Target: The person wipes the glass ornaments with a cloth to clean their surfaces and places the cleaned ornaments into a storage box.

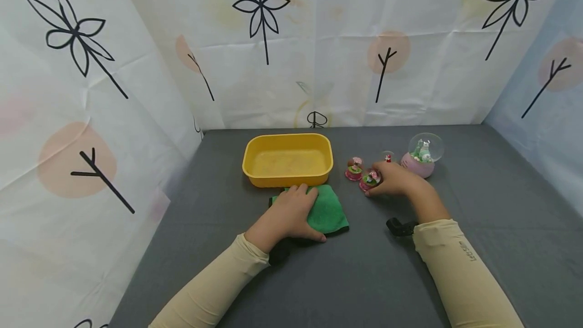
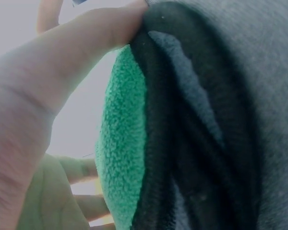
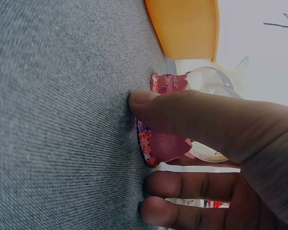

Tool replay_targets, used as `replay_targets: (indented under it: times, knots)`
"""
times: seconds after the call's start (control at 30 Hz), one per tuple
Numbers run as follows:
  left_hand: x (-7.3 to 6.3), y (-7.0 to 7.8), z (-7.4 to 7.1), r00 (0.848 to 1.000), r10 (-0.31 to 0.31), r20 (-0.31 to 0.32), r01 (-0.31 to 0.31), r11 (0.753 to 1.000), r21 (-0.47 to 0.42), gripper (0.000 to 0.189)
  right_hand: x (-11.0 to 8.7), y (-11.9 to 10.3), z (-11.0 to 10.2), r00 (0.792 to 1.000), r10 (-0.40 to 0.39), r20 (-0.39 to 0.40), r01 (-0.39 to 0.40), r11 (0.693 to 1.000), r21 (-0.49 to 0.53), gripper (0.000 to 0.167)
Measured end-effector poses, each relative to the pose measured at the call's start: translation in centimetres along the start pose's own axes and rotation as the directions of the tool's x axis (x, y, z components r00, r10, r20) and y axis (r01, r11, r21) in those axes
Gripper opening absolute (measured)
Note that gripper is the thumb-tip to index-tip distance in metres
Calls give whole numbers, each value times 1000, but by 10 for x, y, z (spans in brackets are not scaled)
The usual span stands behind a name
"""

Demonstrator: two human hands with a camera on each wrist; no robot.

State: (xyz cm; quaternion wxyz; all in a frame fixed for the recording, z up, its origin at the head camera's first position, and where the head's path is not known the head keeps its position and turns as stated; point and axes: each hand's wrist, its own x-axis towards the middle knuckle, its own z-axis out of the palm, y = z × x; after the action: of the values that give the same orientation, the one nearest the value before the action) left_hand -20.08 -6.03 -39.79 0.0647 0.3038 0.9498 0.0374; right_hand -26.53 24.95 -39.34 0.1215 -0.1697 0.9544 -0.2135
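In the head view my left hand (image 1: 289,211) lies over a folded green cloth (image 1: 329,210) with a dark hem, its fingers spread toward the far edge. The left wrist view shows the thumb against the dark hem (image 2: 158,129), with cloth between thumb and fingers. My right hand (image 1: 403,182) grips a small snow globe (image 1: 370,179) with a pink-red base (image 3: 168,146), which stands on the table; the thumb crosses its near side. Just left of it stands a similar small snow globe (image 1: 354,168). Another little globe (image 1: 388,156) is partly hidden behind the right hand.
A yellow plastic basin (image 1: 287,181) stands just beyond the cloth. At the right is a larger snow globe (image 1: 418,167) with a pink base and pale figures inside. Printed fabric walls (image 1: 337,80) border the grey table (image 1: 355,277). A black device (image 1: 401,227) sits at the right wrist.
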Motion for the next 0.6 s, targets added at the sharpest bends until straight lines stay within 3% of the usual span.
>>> replay_targets:
  times: [0.43,0.6]
  knots:
    - [2,3,-2,1000,-28,12,27,998,62,112,-1,0,-2,1000,0,4,0,1000,-9,75]
    - [2,2,0,1000,-16,-1,16,997,77,107,1,0,-1,999,-31,10,30,999,12,56]
